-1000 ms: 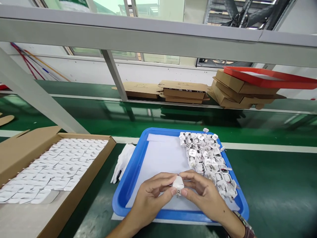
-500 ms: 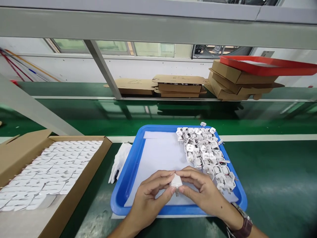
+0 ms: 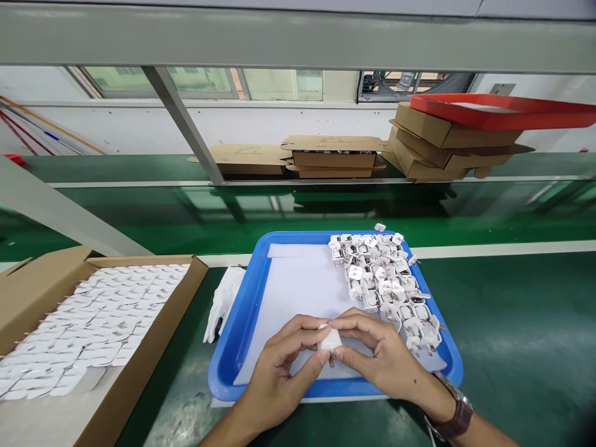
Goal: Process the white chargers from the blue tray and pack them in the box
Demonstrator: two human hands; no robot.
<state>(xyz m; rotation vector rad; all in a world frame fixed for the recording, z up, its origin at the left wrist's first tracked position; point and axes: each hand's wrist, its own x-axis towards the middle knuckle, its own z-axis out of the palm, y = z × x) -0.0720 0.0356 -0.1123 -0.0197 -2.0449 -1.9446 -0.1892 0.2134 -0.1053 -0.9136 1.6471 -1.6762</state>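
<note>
Between the fingertips of both hands is a white plug adapter [image 3: 330,339], its metal prongs pointing down toward me. My left hand [image 3: 291,354] pinches its left side, thumb below and fingers above. From the right, my right hand [image 3: 372,347] grips the same adapter in a matching pinch. Both hands are over the near part of a blue tray [image 3: 233,347] lined with white paper [image 3: 302,285]. Heaped along the tray's right side are many white plug pieces [image 3: 382,273], several with open housings and prongs showing.
To the left, an open cardboard box [image 3: 153,329] holds rows of white pieces. A white glove [image 3: 224,301] lies between box and tray. Behind are cardboard boxes [image 3: 335,160], a stack of cartons [image 3: 433,146] topped by a red tray [image 3: 507,118], and a slanted metal post [image 3: 181,124].
My view has shifted slightly, so the scene sits a little higher. Both hands keep their hold on the adapter, which seems tilted slightly, with less of its prongs showing.
</note>
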